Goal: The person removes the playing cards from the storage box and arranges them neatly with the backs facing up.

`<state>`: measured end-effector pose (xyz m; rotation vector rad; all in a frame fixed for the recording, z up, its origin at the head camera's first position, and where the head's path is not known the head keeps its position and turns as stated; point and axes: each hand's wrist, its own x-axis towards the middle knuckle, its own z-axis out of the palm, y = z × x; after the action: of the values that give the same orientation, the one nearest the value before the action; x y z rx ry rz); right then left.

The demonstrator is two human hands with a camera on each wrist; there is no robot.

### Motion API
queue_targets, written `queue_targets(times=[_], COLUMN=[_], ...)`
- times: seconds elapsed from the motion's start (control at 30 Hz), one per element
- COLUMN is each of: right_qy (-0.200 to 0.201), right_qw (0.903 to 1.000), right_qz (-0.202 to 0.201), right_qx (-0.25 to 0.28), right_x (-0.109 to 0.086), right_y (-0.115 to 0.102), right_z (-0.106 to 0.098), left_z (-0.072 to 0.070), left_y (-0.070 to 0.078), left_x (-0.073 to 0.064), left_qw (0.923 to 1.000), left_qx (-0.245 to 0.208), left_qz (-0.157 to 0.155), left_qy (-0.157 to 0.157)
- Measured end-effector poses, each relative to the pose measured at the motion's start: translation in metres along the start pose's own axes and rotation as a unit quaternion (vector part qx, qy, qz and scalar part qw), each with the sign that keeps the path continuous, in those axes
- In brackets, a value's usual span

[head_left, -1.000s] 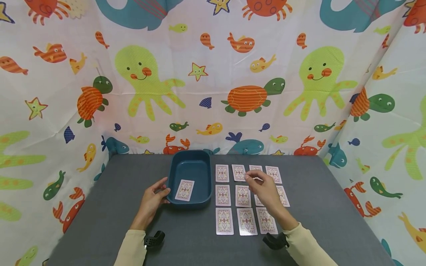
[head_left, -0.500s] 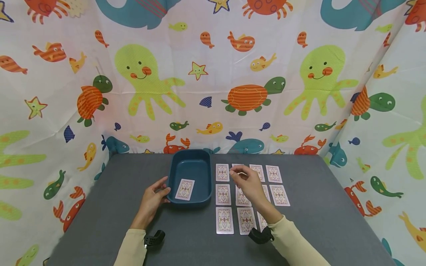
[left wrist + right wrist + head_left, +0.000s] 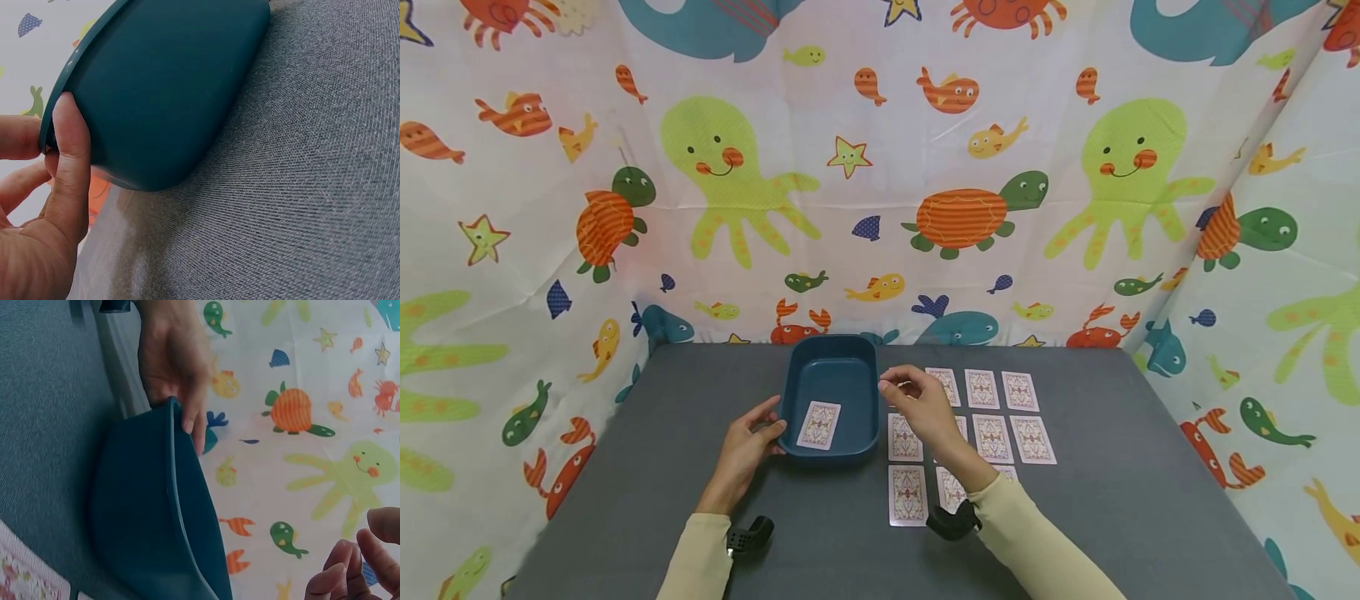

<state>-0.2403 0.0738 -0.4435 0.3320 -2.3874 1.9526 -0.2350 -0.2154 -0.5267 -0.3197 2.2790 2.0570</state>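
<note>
A dark blue plastic bin stands on the grey table, and one patterned card lies back up inside it. My left hand pinches the bin's near left rim; in the left wrist view the thumb presses the outer wall. To the right lie playing cards in rows, backs up. My right hand hovers over the left column of cards, beside the bin's right rim, hiding most of the top-left card. In the right wrist view its fingers are loosely bent, with no card showing between them.
A cloth backdrop printed with sea animals hangs behind and along the sides of the grey table. The back edge of the bin sits near that backdrop. Both wrists wear black bands.
My right hand has moved left across the cards, from near the third column to the first, beside the bin. The left hand, bin and card inside stay as they were.
</note>
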Motion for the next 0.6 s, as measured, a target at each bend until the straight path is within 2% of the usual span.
queue_targets(times=[0.33,0.6], right_qy=[-0.021,-0.037], right_qw=[0.9997,0.9991], right_qz=[-0.006,0.000], right_qx=[0.006,-0.021], right_x=[0.013,0.019], right_y=[0.003,0.003], right_z=[0.024,0.043], left_z=[0.000,0.000], left_y=[0.001,0.000], left_x=[-0.001,-0.001], left_qw=[1.0000,1.0000], left_qx=[0.002,0.001], left_qz=[0.000,-0.001], left_qy=[0.000,-0.001])
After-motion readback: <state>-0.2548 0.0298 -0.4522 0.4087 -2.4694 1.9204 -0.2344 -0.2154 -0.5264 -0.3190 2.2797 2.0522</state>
